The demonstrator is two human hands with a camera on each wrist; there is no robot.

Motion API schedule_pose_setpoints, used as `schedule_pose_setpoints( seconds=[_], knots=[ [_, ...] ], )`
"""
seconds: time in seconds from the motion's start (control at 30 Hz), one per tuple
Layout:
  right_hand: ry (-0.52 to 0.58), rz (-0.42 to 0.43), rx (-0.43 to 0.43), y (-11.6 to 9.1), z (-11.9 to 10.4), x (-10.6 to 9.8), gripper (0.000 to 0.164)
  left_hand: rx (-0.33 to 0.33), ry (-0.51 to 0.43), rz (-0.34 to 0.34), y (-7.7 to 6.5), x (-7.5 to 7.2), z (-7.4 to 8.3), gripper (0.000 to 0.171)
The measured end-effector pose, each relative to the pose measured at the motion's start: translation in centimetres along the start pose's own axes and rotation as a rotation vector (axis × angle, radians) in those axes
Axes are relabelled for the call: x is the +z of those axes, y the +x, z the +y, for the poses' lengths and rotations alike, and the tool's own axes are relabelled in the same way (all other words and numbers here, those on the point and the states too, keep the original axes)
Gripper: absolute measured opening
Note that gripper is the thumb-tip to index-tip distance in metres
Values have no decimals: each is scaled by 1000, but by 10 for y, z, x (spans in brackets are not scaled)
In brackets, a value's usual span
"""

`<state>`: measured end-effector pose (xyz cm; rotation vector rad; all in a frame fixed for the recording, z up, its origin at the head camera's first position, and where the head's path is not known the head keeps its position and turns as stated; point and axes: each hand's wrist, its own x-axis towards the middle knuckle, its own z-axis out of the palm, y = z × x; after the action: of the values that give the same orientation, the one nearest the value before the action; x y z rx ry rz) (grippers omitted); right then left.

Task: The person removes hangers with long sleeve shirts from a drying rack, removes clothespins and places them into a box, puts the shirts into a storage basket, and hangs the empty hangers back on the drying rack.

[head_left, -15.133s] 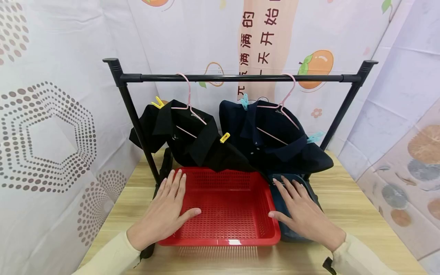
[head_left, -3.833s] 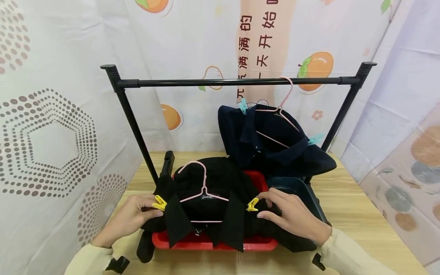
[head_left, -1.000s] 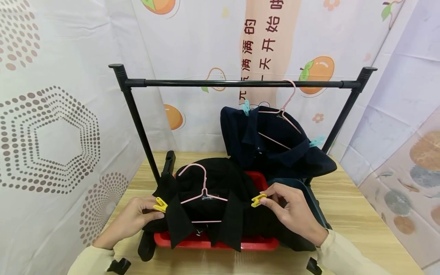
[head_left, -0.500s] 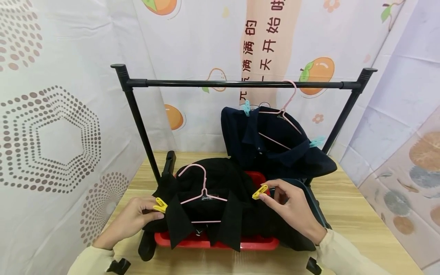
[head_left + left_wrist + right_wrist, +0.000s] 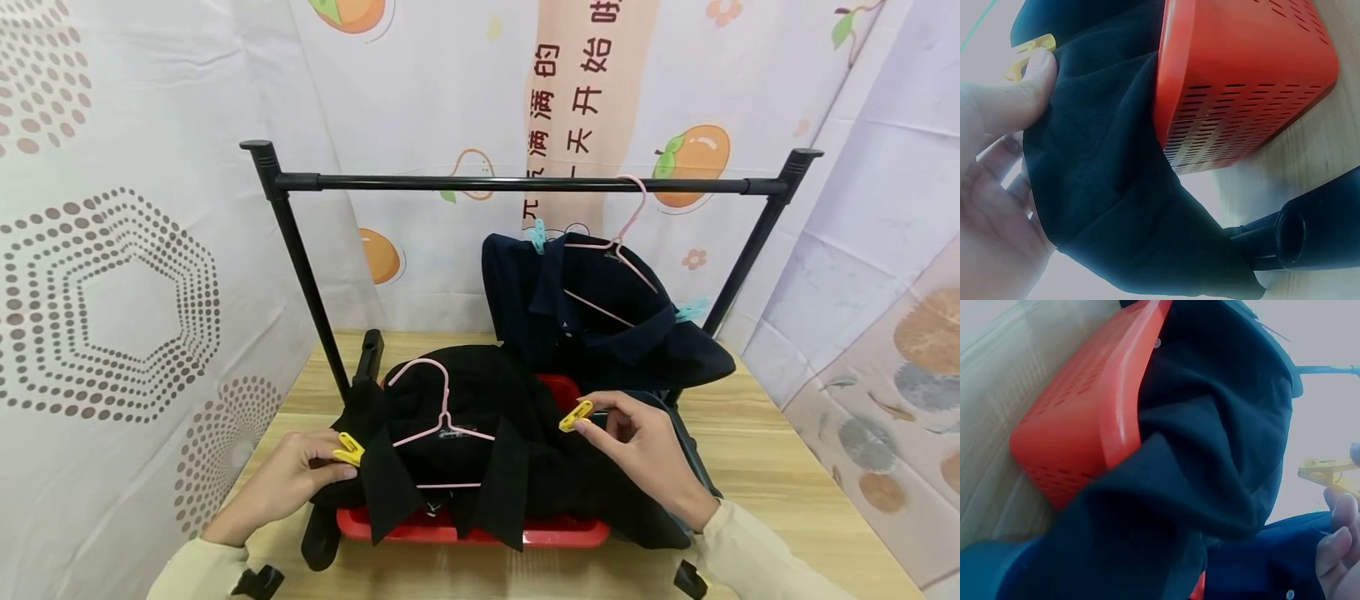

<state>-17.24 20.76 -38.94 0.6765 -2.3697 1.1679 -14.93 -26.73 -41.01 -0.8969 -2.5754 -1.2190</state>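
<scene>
Jutting from right grip [image 5: 647,450], yellow clothespin [image 5: 576,416]

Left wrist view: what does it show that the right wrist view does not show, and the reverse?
Only left wrist: the left hand, pinching a yellow clip, and the open end of a black tube.

Only right wrist: the right hand with another yellow clip, the blue basket and a navy shirt.

Both: the black shirt over the rim of the red basket.
</scene>
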Motion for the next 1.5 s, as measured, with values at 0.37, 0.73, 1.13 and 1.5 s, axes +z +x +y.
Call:
schedule_pose_setpoints(
  seconds=[0.37, 0.73, 1.13, 1.5],
  knots=[
    [-23, 46, 52, -6, 17, -10, 29, -2, 18, -1, 0, 0, 1, 16],
    [-81, 80, 69, -13, 41, -17, 26, -17, -1, -3, -2, 1, 2, 16],
    [-130, 98, 87, -18, 57, -26, 25, -16, -7, -4, -3, 1, 0, 15],
    [-193, 81, 90, -19, 79, -34, 24, -10, -5, -3, -2, 1, 0, 16]
  ],
)
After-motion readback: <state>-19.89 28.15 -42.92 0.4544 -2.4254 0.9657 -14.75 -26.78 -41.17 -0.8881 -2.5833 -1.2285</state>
